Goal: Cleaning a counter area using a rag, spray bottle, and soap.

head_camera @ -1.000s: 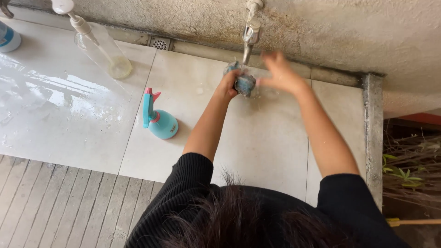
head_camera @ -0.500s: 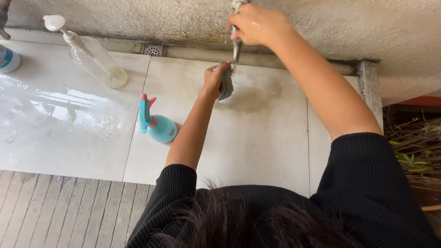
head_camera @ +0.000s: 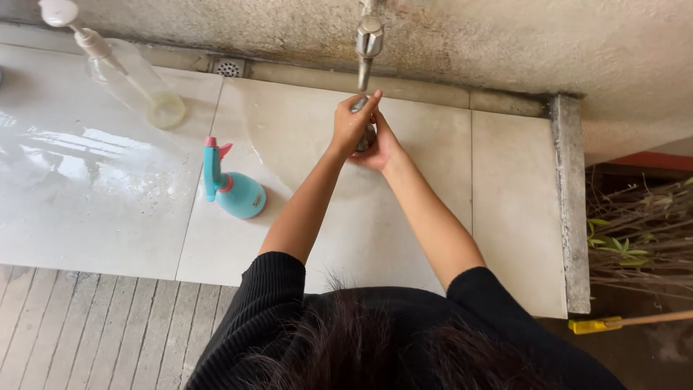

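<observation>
Both my hands meet just under a metal tap (head_camera: pixel 368 43) that sticks out of the rough wall. My left hand (head_camera: pixel 351 124) is curled over a small grey object (head_camera: pixel 369 135), with the fingers pointing up at the spout. From below and the right, my right hand (head_camera: pixel 382 149) cups the same object. Most of the object is hidden between my palms. I cannot make out any water stream.
A teal spray bottle (head_camera: pixel 234 189) with a pink trigger lies on the wet pale tiles (head_camera: pixel 505 188) to the left. A clear pump bottle (head_camera: pixel 133 79) lies at the far left, near a floor drain (head_camera: pixel 228 68). Wooden decking (head_camera: pixel 94 325) and a yellow-tipped stick (head_camera: pixel 613 323) border the tiles.
My right hand has come down off the tap and joined my left hand around the grey object under the spout. The view has shifted slightly to the right.
</observation>
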